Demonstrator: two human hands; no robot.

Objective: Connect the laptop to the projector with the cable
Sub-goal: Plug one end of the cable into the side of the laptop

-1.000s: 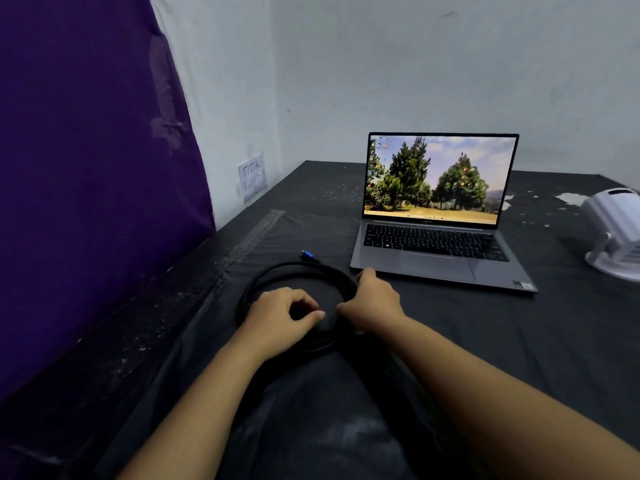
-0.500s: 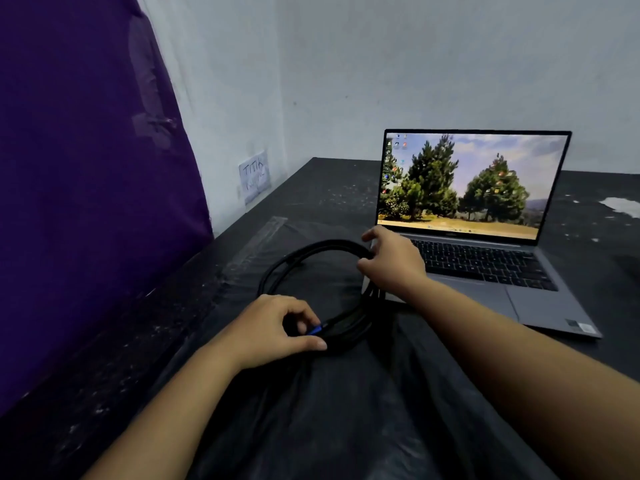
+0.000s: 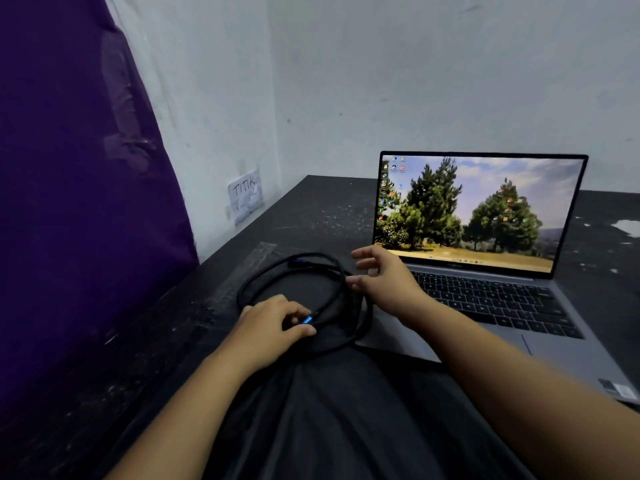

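From the head cam, this looked like the very first step: getting a plug end free of the coiled cable (image 3: pixel 304 289), which lay on the dark table (image 3: pixel 329 209) just left of the open laptop (image 3: pixel 485 271). The left hand (image 3: pixel 273 323) pinched the blue-tipped plug (image 3: pixel 307 319) between thumb and curled fingers. The right hand (image 3: pixel 388 282) hung over the coil's right side, fingers spread, gripping nothing. Next up, I'd guess: uncoil, then find the laptop's port. The purple sheet (image 3: pixel 86 202) and wall crowded the left; more room on the right. No projector in view.
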